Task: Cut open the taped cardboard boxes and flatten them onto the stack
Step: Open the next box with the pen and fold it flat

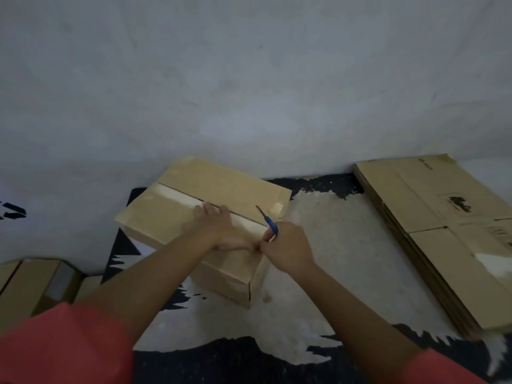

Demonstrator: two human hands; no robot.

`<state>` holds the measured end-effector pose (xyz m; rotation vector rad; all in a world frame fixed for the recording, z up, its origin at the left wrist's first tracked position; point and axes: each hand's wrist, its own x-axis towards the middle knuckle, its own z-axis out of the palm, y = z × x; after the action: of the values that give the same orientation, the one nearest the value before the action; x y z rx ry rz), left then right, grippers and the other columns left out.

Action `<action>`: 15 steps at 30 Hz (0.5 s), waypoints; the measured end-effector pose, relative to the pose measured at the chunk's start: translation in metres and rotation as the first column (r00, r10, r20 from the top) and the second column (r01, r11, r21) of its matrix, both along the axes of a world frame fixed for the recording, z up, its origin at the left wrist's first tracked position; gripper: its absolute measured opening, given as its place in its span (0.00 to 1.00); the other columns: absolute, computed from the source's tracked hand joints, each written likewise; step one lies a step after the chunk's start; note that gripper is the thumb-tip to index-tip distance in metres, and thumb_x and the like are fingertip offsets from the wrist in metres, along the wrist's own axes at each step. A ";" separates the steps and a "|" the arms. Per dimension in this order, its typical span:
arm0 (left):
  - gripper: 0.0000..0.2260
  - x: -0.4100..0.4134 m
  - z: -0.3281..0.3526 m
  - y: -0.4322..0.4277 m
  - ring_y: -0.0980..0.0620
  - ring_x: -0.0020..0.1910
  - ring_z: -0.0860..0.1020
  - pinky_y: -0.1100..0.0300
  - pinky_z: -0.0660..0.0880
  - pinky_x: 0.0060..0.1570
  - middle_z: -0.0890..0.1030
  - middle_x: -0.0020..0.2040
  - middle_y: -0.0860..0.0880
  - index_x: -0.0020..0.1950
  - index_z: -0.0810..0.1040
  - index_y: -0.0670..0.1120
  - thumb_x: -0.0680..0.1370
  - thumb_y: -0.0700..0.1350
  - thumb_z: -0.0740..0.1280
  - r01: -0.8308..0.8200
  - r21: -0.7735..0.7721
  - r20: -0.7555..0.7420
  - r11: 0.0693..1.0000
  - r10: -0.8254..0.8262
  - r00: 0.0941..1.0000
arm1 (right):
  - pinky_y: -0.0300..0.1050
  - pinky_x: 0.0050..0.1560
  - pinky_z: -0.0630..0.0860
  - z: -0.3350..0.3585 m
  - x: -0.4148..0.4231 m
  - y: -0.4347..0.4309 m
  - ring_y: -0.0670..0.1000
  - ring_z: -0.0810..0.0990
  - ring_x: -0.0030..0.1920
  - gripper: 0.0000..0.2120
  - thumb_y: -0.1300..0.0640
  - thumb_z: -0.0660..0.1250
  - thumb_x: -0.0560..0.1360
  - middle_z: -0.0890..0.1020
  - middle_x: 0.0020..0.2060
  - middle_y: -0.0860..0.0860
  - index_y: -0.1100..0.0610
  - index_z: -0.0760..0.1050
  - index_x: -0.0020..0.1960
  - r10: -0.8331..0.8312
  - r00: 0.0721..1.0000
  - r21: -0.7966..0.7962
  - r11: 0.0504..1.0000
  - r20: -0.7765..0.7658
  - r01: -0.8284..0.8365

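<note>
Cardboard box (177, 214) sits at the far edge of the mat (332, 245), against the wall. On its top the left hand (214, 227) presses flat, fingertips at the taped seam. Just beside it, the right hand (285, 245) grips a blue cutter (270, 221), blade over the box's right end. The flattened stack (432, 217) lies along the mat's right edge.

tan cardboard box (191, 206), blue-handled cutter (272, 225), black-and-cream patterned mat (332, 245), red sleeves (63, 347)
</note>
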<state>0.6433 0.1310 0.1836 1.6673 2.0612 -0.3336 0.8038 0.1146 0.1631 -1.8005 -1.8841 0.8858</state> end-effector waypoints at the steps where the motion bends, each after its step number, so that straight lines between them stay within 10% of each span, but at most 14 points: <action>1: 0.67 0.003 -0.002 -0.002 0.37 0.77 0.43 0.37 0.59 0.70 0.40 0.78 0.41 0.79 0.43 0.50 0.49 0.77 0.67 -0.031 -0.030 -0.002 0.999 0.031 1.000 | 0.42 0.37 0.75 0.000 0.001 -0.001 0.50 0.78 0.36 0.05 0.57 0.69 0.72 0.77 0.32 0.49 0.55 0.75 0.39 0.018 0.999 -0.023 1.000 -0.030 -0.018; 6: 0.65 0.018 -0.006 -0.013 0.36 0.77 0.42 0.35 0.61 0.68 0.35 0.77 0.42 0.78 0.39 0.52 0.54 0.73 0.73 -0.044 0.044 0.024 0.998 0.043 0.999 | 0.43 0.48 0.74 0.008 0.027 0.012 0.51 0.81 0.45 0.09 0.57 0.62 0.76 0.82 0.42 0.55 0.61 0.78 0.49 0.056 0.971 -0.162 0.982 -0.232 -0.095; 15: 0.54 0.031 0.007 0.003 0.33 0.71 0.61 0.45 0.65 0.67 0.54 0.75 0.34 0.78 0.45 0.58 0.61 0.68 0.72 0.097 -0.035 -0.064 0.995 -0.099 0.993 | 0.46 0.38 0.68 -0.004 0.070 0.041 0.53 0.74 0.38 0.06 0.54 0.54 0.81 0.78 0.38 0.55 0.51 0.69 0.49 0.408 0.909 -0.036 0.913 0.081 -0.407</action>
<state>0.6742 0.1341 0.1908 1.7641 2.0138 -0.4577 0.8735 0.1553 0.1592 -1.4963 -2.3683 0.9734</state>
